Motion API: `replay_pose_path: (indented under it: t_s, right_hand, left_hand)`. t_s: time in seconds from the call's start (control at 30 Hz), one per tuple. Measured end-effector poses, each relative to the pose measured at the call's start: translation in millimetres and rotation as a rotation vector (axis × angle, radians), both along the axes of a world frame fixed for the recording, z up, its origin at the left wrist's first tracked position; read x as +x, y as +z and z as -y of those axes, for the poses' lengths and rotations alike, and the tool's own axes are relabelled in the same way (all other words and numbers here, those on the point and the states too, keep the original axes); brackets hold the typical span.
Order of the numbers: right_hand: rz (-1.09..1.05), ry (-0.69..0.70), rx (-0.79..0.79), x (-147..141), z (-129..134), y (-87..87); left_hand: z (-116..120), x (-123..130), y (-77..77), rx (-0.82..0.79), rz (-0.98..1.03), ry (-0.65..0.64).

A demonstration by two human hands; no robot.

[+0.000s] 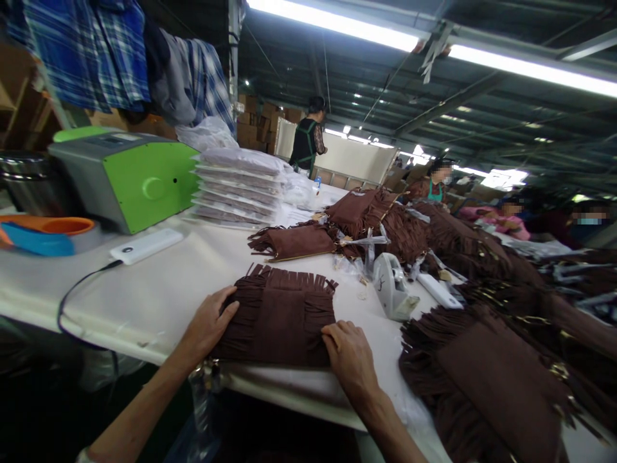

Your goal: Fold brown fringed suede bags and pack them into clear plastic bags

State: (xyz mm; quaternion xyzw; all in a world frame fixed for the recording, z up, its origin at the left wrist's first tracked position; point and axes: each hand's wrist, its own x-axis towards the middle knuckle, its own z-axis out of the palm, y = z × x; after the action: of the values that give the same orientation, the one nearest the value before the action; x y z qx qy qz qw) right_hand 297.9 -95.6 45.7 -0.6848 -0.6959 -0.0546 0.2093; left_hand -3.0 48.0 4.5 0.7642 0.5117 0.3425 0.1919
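Note:
A dark brown fringed bag (282,321) lies flat at the front edge of the white table, its fringe spread along the top and sides. My left hand (211,321) rests on its left side, thumb apart from the fingers, over the fringe. At the bag's right edge, my right hand (348,354) has its fingers bent together and pressed on the edge. Metal hardware and a strip of clear plastic (202,392) hang off the table edge below my left hand. A second brown bag (303,241) lies just beyond the first.
A tape dispenser (393,289) stands right of the bag, near piled brown bags (501,379). Behind are plastic-wrapped packages (238,186) and a green-grey machine (144,180). A white power bank (147,246) with a cable lies left. Several people are farther back.

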Motion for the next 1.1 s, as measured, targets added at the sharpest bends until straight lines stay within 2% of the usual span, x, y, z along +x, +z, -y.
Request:
replay_pose_path:
  t_s: [0.2,0.3,0.37,0.43,0.53,0.57,0.63,0.73,0.93,1.0,1.1]
  right_hand:
    - [-0.224,0.173,0.127,-27,15,-31.8]
    - [-0.280,0.336,0.061,-41,28,-33.9]
    - [-0.329,0.391,0.018,-38,33,-29.2]
    - [-0.382,0.276,0.036,-25,29,-25.4]
    - [-0.460,-0.043,0.022,2,15,-28.6]
    - [-0.482,-0.097,-0.018,9,10,-31.7]
    - [-0.496,-0.097,-0.100,15,5,-38.4]
    - [-0.430,-0.046,-0.164,9,14,-42.7]
    - [-0.234,-0.013,-0.351,6,48,-21.8]
    - [-0.190,-0.025,-0.337,10,49,-13.7]
    - [-0.138,-0.033,-0.236,6,37,-10.1]
  left_hand:
    - [0,1,-0.3,-0.017,0.011,-0.009]
    - [-2,2,2.6,-0.029,0.014,-0.033]
    - [-4,3,4.9,-0.051,0.010,-0.032]
    - [-7,5,6.1,-0.078,-0.005,-0.028]
    - [-12,11,5.6,-0.104,-0.029,-0.039]
    - [-13,13,5.2,-0.110,-0.034,-0.044]
    - [-13,18,4.8,-0.117,-0.035,-0.055]
    - [-8,24,6.7,-0.135,-0.031,-0.076]
    - [15,29,13.3,-0.148,0.006,-0.094]
    - [21,31,14.4,-0.161,0.005,-0.108]
    - [25,32,15.3,-0.163,0.012,-0.103]
